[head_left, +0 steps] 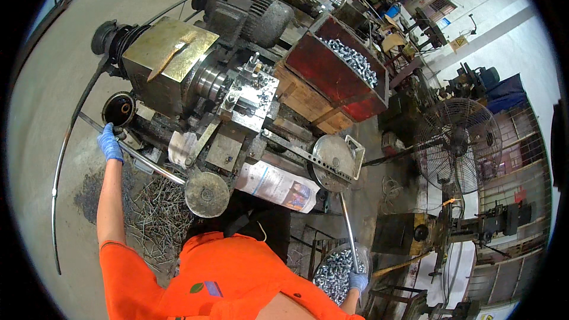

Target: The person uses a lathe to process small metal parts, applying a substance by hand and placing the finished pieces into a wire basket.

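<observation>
Left hand (110,142), blue-gloved, at 9 o'clock, wrapped around long grey steel lever bar (142,163) beside black round oil cup (119,109). Right hand (357,281) at 5 o'clock, fingers closed around thin steel rod (348,225), over basket of small shiny metal parts (332,272). Judged: both bars stiff, heavy, likely oily; grip near ends.

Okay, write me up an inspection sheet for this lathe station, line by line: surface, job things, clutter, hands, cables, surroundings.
Surface: grey concrete floor, dark stain beside the machine.
Job's things: small lathe with grey motor; long lever bar; round bin of small metal parts; red crate of similar parts.
Clutter: metal swarf pile on the floor; newspaper tucked under the machine.
Hands: left hand, blue glove, on the lever bar; right hand, blue glove, at the bin, grip unclear.
Cables: curved hose along the floor.
Surroundings: standing fan, other machines behind.
</observation>
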The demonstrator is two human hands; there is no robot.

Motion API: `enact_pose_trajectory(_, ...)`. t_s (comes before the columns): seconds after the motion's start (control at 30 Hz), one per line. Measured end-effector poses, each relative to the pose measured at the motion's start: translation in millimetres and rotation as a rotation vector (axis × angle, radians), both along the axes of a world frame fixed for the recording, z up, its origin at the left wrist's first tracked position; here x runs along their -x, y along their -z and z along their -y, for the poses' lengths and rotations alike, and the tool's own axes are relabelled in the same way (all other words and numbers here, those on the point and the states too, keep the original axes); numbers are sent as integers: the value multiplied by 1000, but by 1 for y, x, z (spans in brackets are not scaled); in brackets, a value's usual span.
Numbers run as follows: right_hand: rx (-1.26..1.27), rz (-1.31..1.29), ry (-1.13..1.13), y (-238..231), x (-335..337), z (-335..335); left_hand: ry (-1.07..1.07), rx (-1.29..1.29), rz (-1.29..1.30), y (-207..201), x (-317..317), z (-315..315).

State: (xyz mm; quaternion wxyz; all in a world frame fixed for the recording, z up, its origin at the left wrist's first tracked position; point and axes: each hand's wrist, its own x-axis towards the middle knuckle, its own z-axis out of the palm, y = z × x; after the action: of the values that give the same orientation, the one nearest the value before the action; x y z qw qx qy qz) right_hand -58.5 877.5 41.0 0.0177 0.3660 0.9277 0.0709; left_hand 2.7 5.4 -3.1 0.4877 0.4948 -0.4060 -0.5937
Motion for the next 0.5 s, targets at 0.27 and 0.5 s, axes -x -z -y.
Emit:
enact_pose_trajectory(0.27, 49, 0, -5, -2, -4, 4, -1, 31, -11, 16, -2, 10)
enact_pose_trajectory(0.5, 39, 64, 51, -10, -2, 15, -15, 17, -41, 15, -1, 9)
